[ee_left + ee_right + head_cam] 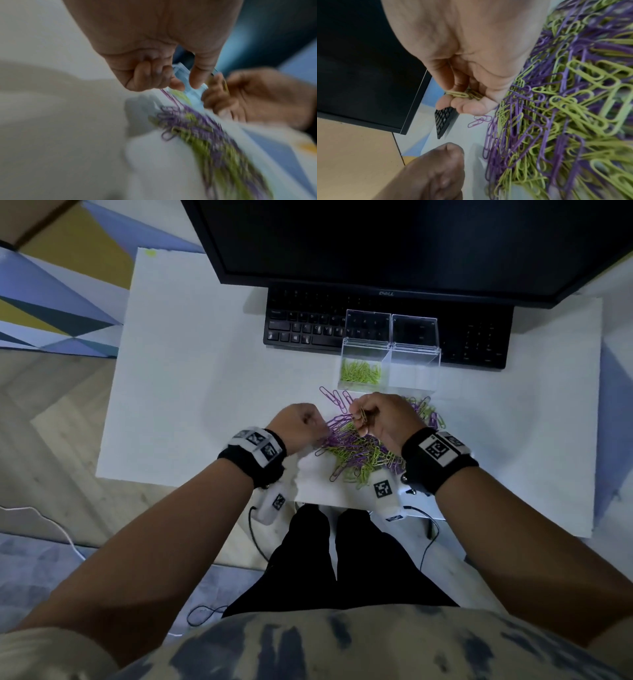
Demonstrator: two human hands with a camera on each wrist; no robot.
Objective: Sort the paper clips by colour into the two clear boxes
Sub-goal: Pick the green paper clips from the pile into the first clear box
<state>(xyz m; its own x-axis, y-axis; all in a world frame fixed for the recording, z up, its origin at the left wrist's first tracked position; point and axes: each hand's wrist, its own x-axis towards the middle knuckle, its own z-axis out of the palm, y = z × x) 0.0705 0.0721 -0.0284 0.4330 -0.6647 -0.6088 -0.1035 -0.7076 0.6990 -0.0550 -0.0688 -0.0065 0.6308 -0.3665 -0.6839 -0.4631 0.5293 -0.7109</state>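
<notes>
A mixed pile of purple and green paper clips (359,450) (556,108) lies on the white table (191,371). Behind it stand two clear boxes with raised lids. The left box (346,356) holds green clips and the right box (430,371) looks empty. My right hand (363,416) (462,97) hovers over the pile's far side and grips several green clips (458,94) in its curled fingers. My left hand (315,422) (171,81) sits at the pile's left edge, fingers curled, thumb straight, with no clip seen in it. The left wrist view is blurred.
A black keyboard (308,326) lies just behind the boxes, under a dark monitor (411,241). A few loose purple clips (334,398) lie between the pile and the left box. The table's near edge (329,503) runs close under my wrists.
</notes>
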